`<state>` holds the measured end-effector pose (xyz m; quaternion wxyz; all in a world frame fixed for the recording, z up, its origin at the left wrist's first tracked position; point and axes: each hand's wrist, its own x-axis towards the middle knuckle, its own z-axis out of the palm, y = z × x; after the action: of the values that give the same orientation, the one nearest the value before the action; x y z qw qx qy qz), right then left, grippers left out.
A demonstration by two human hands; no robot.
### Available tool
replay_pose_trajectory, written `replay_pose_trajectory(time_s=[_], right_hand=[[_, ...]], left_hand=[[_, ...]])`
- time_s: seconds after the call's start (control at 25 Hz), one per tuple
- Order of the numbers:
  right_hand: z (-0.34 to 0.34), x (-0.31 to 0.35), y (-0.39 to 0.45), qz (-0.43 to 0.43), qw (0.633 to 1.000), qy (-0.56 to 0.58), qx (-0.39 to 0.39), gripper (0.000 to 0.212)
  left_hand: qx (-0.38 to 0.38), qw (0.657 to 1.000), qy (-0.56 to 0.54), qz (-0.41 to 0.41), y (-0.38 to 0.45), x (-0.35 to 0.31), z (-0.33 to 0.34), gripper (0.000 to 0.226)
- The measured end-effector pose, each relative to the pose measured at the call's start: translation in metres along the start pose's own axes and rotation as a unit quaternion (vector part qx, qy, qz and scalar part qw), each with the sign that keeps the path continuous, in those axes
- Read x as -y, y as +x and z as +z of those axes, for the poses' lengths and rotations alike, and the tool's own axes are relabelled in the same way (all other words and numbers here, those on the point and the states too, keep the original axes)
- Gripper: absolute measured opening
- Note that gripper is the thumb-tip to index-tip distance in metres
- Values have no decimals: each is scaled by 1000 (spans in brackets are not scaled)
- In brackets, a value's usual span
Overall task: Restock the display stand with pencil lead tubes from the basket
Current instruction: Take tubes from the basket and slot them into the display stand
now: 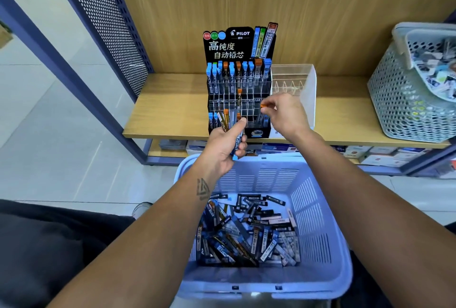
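Loose pencil lead tubes [246,231] are lying in the lavender plastic basket [320,246], within reach. Left hand [225,142] fingers are gripping a spare bundle of tubes [235,132], while right hand [286,112] fingers are pinching 1 orange-capped tube [264,106] over the black tiered display stand [238,100], likely for slotting.

Lavender slatted basket [318,211], black display stand [265,132], grey perforated basket [394,100]

Both arms are bare all the way up, with no sleeves, and there are no rings or a watch on them. The left forearm [172,214] has a small dark tattoo [202,188] near the wrist, made of triangles set one inside the other. Dark trousers [49,246] cover the legs, and a grey shoe [141,209] peeks out.
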<state>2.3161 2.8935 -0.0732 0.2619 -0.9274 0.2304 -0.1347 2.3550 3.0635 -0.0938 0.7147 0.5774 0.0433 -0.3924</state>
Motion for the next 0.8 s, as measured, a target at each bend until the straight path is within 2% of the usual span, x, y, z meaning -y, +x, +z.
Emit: replay_pose_trajectory(time_s=[0.16,0.24,0.32,0.36,0.4,0.44,0.52,0.56,0.6,0.64,0.68,0.8], right_hand=[[5,0,-2,28,997,-18,71,22],[2,0,-2,30,996,-9,81,28],[-6,4,-6,58,995,62,53,32],[-11,6,-8,95,986,138,27,33],[-15,10,-10,144,957,250,4,34],[-19,14,-14,190,904,383,-8,34],[-27,24,-23,238,761,604,-8,32],[-30,29,-28,243,704,667,-5,30],[-32,33,-34,240,671,702,-1,28],[-33,37,-38,231,658,717,1,26],[-32,41,-42,219,662,716,-1,25],[-24,44,-45,172,736,654,-25,21]], left_hand=[[-13,1000,18,7,-3,0,0,30],[-6,1000,19,8,-6,-1,2,28],[9,999,30,21,-11,-3,2,29],[18,999,40,32,-14,-5,3,29],[26,997,57,45,-17,-7,5,29],[34,995,79,58,-21,-10,7,29],[41,989,118,78,-28,-12,13,28],[42,988,125,86,-32,-13,17,27],[45,987,124,89,-36,-14,20,25],[49,988,119,91,-39,-15,24,23],[54,988,113,94,-43,-17,27,20],[44,986,120,112,-48,-19,33,13]])
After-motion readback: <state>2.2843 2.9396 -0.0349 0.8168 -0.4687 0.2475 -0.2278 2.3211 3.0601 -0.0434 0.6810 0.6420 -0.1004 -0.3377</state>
